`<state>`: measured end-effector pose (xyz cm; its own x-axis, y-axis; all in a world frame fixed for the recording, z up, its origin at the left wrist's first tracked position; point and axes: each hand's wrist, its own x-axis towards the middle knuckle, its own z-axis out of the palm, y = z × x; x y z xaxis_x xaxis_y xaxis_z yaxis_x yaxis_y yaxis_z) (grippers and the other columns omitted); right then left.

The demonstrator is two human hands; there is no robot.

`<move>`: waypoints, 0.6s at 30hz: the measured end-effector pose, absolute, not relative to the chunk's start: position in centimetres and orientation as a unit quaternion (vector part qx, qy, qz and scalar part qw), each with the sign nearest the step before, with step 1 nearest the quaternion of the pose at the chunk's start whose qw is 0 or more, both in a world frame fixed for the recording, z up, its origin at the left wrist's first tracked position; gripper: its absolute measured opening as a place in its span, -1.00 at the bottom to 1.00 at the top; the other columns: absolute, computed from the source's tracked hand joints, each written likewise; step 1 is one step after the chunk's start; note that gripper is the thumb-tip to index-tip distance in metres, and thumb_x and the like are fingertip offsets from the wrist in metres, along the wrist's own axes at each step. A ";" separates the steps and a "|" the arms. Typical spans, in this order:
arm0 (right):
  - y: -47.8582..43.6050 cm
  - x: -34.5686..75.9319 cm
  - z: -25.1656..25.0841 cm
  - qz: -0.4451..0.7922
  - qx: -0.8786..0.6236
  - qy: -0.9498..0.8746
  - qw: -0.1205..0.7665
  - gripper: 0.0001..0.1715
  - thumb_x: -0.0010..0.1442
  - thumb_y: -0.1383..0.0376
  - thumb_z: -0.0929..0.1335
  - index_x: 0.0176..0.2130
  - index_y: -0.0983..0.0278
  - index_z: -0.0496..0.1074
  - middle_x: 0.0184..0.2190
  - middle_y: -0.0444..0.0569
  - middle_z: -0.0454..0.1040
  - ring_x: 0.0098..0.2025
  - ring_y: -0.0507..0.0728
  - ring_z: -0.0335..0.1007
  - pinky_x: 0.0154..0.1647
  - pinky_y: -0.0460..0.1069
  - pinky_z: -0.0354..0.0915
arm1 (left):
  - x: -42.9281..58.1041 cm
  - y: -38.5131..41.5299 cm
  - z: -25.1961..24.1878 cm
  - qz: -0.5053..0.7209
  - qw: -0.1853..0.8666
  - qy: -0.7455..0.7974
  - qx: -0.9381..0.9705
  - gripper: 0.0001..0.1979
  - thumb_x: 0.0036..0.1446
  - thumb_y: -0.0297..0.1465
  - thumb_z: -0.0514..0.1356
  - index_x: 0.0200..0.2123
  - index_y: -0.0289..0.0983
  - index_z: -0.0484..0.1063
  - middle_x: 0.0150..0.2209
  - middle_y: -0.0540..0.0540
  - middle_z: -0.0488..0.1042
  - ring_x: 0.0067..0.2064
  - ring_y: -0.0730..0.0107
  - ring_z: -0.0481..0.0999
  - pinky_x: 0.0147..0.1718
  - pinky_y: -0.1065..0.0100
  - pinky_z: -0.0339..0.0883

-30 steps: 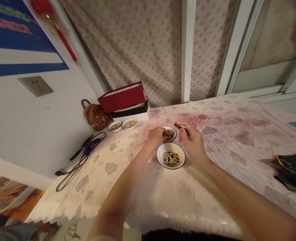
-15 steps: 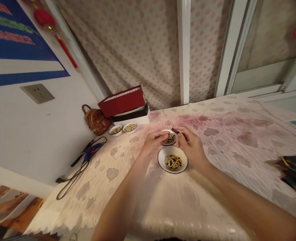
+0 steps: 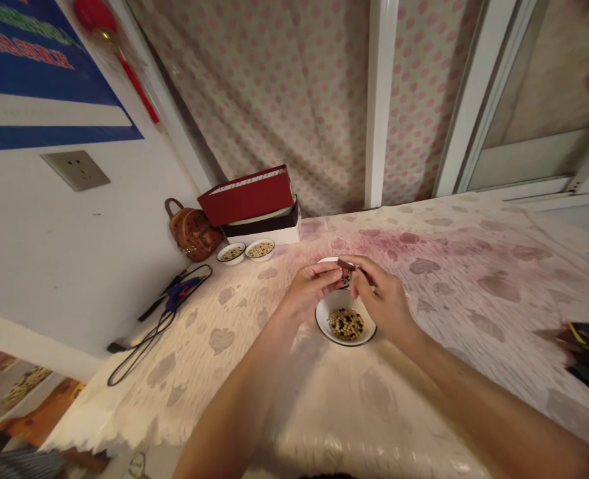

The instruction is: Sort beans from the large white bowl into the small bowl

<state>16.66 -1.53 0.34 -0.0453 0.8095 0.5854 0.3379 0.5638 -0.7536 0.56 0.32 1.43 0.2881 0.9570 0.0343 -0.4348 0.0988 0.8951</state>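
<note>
At centre, the left hand has fingertips nearly together, its grip unclear. Just right, higher in frame than a round, glossy bowl of small beads, a flat brown strip is pinched in the right hand.

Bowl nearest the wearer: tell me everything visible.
The near bowl is round, white and glossy, with a thin dark rim; it looks like enamel or ceramic. Small bead-like pieces, yellowish and black, lie in its bottom, leaving the upper wall bare. It sits upright on the patterned tablecloth, just nearer than a partly hidden bowl. The right hand hides part of its rim; whether they touch, I can't tell.
</note>
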 end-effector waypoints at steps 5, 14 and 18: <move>-1.5 16.7 0.2 0.208 -0.414 -0.697 0.547 -0.60 0.34 0.28 0.23 0.04 0.19 0.54 -0.59 -0.20 0.43 -0.55 0.08 0.38 -0.44 -0.03 0.32 | 0.5 0.2 1.6 0.509 0.673 0.304 0.442 -0.71 -0.11 -0.37 0.56 -0.29 -0.34 0.69 -0.24 -0.15 0.66 -0.20 0.38 0.59 0.00 0.26 0.37; -1.4 16.7 0.1 0.183 -0.425 -0.699 0.545 -0.58 0.34 0.29 0.23 0.04 0.21 0.56 -0.55 -0.16 0.50 -0.51 0.08 0.44 -0.38 -0.01 0.34 | 0.5 0.5 1.3 0.521 0.673 0.302 0.430 -0.69 -0.14 -0.40 0.57 -0.26 -0.33 0.70 -0.20 -0.15 0.67 -0.18 0.37 0.59 0.02 0.26 0.37; -1.4 16.8 0.1 0.176 -0.428 -0.696 0.549 -0.59 0.33 0.30 0.22 0.02 0.22 0.57 -0.50 -0.12 0.55 -0.45 0.11 0.51 -0.35 0.00 0.35 | 0.5 0.6 1.1 0.524 0.675 0.306 0.421 -0.67 -0.17 -0.41 0.57 -0.27 -0.34 0.70 -0.21 -0.16 0.67 -0.21 0.40 0.59 0.01 0.28 0.37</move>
<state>16.81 -1.41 0.12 -0.0304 0.7893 0.6133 0.4034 0.5711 -0.7149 0.46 0.63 1.14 0.2646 0.9639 0.0282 -0.4490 0.0973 0.8882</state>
